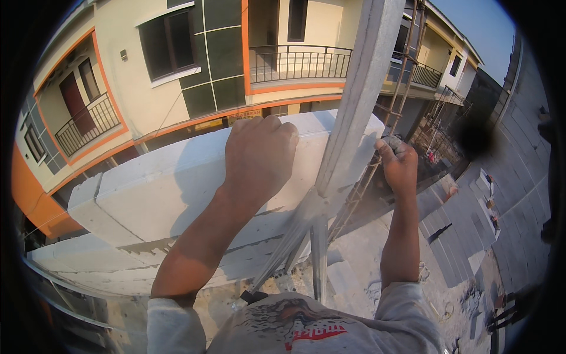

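A long white wall block (153, 177) lies on the upper course of a block wall, its top edge slanting up to the right. My left hand (262, 150) is closed over that top edge, knuckles up and fingertips hidden behind it. Past the block's right end, my right hand (400, 162) has its fingers curled and thumb raised. Something greyish shows at those fingers, too small to name. Between my two hands a grey metal post (361, 82) rises at a tilt in front of the wall. Dark mortar (150, 245) shows in the joint under the block.
Metal braces (318, 259) spread below the post, close to my body. A bamboo scaffold (398, 88) stands beyond my right hand. Farther off is a cream house front (121, 82) with balconies. Far below, the ground (348, 277) holds rubble, and a grey roof (519, 147) spans the right.
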`<state>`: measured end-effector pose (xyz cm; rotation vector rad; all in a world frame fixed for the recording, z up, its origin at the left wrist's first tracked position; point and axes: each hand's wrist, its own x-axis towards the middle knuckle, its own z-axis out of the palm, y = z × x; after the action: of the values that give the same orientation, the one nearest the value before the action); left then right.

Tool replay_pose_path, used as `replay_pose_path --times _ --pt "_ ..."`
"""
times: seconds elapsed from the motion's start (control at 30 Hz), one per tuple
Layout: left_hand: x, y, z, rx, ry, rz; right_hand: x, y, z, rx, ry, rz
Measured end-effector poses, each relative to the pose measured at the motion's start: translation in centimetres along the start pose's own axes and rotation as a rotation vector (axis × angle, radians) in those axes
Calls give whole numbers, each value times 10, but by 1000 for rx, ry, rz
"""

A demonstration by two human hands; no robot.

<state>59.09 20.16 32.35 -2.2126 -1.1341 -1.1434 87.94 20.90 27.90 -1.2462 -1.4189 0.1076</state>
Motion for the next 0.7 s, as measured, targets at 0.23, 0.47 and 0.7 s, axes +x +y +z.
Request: replay_pose_path --times 0.23,0.47,0.7 --pt "-4 -3 5 20 69 66 -19 -15 -5 -31 1 69" --pt "-8 2 8 -19 166 94 -36 -53 -16 40 34 49" --pt "-6 -2 16 -63 98 81 -13 -50 -14 -420 107 -131"
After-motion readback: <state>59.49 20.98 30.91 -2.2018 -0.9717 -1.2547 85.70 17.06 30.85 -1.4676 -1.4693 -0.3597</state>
